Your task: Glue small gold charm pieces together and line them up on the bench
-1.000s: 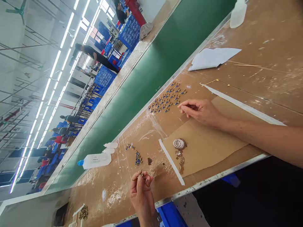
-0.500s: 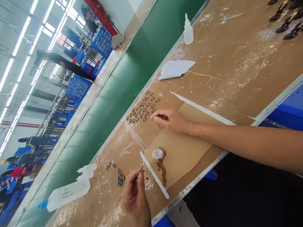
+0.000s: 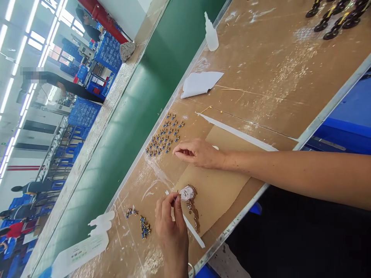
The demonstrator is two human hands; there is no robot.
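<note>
My left hand is pinched on a tiny dark part, its fingertips right beside a small round glue lid with a brown smear below it. My right hand rests on a brown card sheet, fingers curled together; whatever they hold is hidden. Just beyond it, several small blue-and-gold parts stand in neat rows. A loose heap of the same parts lies left of my left hand.
A green conveyor belt runs along the bench's far side. White squeeze bottles, a paper sheet, white tape strips and black clips lie on the bench. People work among blue crates beyond.
My left hand has moved right from the loose heap to the glue lid, still pinching the part. My right hand stays curled on the card. The camera has swung right.
</note>
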